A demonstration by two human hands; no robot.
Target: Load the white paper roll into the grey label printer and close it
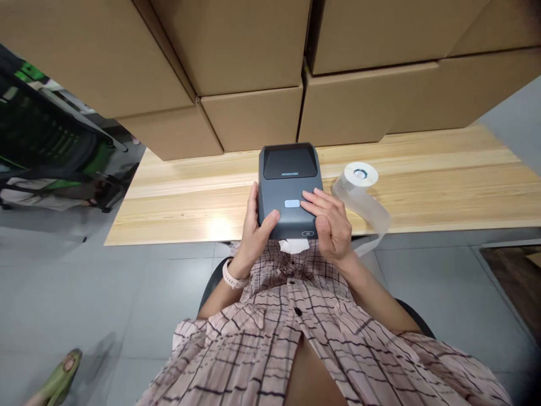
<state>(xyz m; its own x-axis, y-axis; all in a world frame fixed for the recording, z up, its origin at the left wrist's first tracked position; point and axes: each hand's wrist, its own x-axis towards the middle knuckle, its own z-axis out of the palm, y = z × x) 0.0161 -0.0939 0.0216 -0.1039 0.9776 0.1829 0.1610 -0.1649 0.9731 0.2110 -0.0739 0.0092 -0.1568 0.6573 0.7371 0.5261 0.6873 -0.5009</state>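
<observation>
Dark grey label printer (289, 189) sits at near edge of wooden table (443, 186), lid closed. Left hand (256, 228) wraps its left side, thumb curled over top; fingers hidden behind casing. Right hand (332, 223) lies flat and open on right front corner, gripping nothing. White paper (293, 245) pokes from front slot, partly hidden by shirt. Label roll (359, 176) just right, its loose strip trailing off table edge. Cardboard boxes (253, 79) stacked behind, cut off at top.
</observation>
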